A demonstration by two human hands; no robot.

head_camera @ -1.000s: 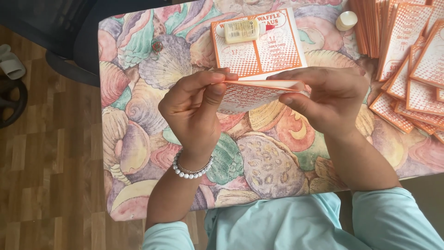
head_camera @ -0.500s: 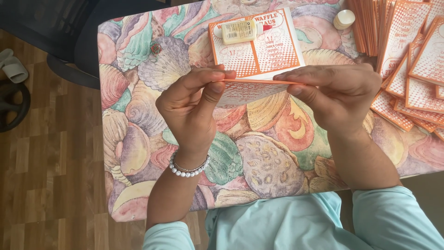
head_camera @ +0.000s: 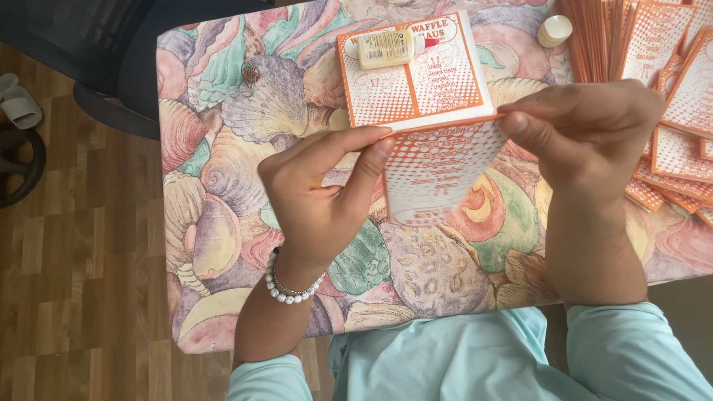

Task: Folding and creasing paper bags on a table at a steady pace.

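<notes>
Both hands hold one orange-and-white printed paper sheet (head_camera: 440,169) above the table, folded along its top edge. My left hand (head_camera: 321,200), with a pearl bracelet at the wrist, pinches its left edge. My right hand (head_camera: 587,137) pinches its upper right corner. Just behind the sheet lies a flat stack of the same printed sheets (head_camera: 416,74), with a small pale yellow glue bottle (head_camera: 386,48) lying on top.
The small table (head_camera: 223,178) has a cloth with a seashell pattern. Many more orange sheets (head_camera: 668,89) are spread at the right, with a small white cap (head_camera: 555,30) beside them. Wooden floor, a dark chair (head_camera: 104,59) and a shoe (head_camera: 21,108) lie to the left.
The sheet was held nearly flat and edge-on; now it hangs down with its printed face toward me. My hands have drawn slightly apart along the fold.
</notes>
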